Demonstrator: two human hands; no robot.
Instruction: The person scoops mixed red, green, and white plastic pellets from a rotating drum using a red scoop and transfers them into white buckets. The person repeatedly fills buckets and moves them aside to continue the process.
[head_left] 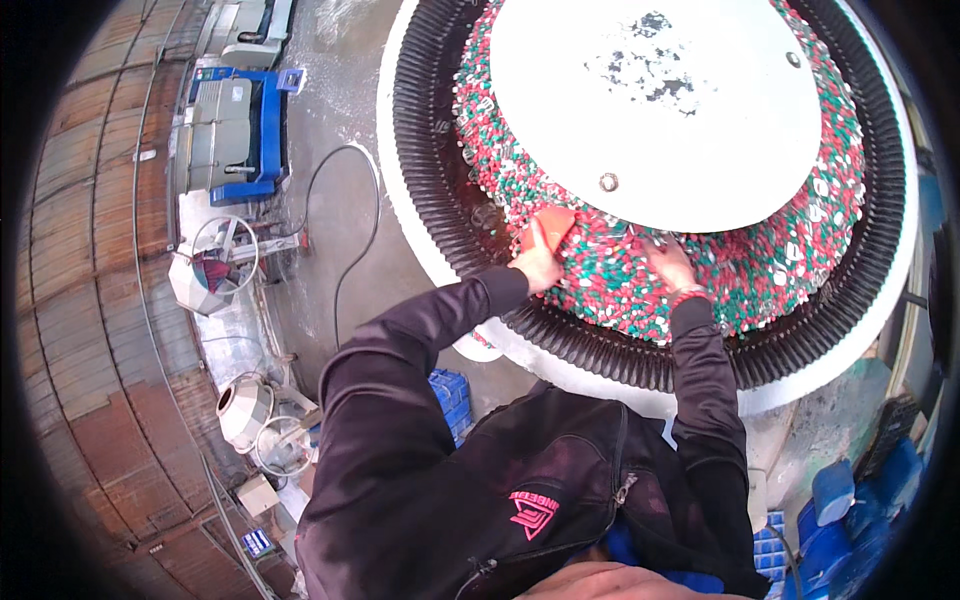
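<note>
A large round tub with a black ribbed inner wall (425, 130) and white rim (400, 190) lies before me. Small red, green and white pellets (610, 290) fill it, with clear or whitish pieces (820, 187) scattered among them. My left hand (541, 268) grips an orange scoop-like piece (553, 226) at the pellets' left side; its exact shape is partly hidden. My right hand (672, 268) reaches into the pellets beside the front edge of a white domed cover (640, 150). Its fingers look stretched out and slightly blurred, the tips partly hidden.
The cover has bolts (608, 182) and worn dark patches. Left of the tub, a cable (372, 235) lies on the floor near blue-and-grey machines (225, 130) and white faceted drums (195, 280). A blue crate (452, 400) stands by my left side; blue containers (833, 493) are at lower right.
</note>
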